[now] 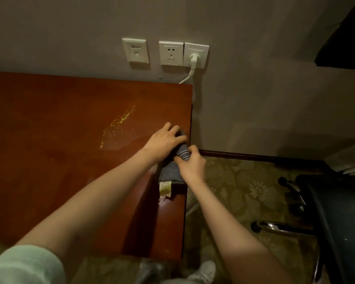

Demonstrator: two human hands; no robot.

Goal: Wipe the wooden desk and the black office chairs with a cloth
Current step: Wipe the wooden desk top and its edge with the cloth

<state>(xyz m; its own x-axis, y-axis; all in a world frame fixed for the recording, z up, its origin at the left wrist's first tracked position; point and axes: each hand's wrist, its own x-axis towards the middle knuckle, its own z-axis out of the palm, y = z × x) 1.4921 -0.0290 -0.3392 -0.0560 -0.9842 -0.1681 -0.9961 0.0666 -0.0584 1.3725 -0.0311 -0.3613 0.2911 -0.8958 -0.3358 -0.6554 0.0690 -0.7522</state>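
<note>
On desk (70, 160) edge, cloth (172, 171); tag (165, 187) illegible

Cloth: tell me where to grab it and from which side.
Take the cloth by its raised striped fold, where the right hand pinches it, coming from above at the right edge of the desk; the rest lies flat, giving fingers little to close on.

Nothing in view can be read. The leftmost wall plate (135, 50), at eleven o'clock from the picture's centre, bears a small dark mark near its top that is too blurred to make out. The pale tag (165, 187) on the cloth (170, 171), at six o'clock, shows no legible print.
</note>
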